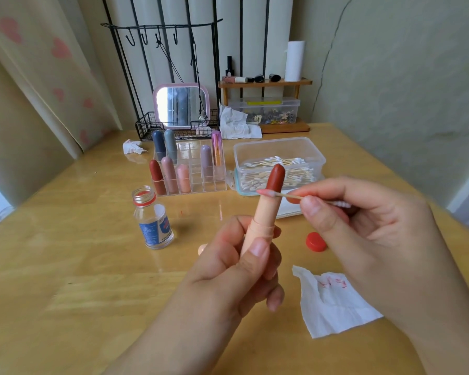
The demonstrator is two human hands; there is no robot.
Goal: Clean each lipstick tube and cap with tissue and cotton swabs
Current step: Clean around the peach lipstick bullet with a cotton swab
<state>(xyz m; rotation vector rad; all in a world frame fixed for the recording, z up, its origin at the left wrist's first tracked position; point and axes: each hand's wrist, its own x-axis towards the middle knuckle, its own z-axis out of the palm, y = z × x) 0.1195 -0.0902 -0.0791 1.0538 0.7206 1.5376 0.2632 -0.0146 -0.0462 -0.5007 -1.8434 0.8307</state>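
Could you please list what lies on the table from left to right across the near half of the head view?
Glass bottle → peach lipstick tube in the left hand → red bottle cap → stained tissue.

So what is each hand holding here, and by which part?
The left hand grips the peach plastic lipstick tube around its lower body. The right hand pinches the wooden cotton swab mid-stick.

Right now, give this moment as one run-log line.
left hand: grips uncapped peach lipstick tube | right hand: pinches wooden cotton swab | swab tip at tube rim
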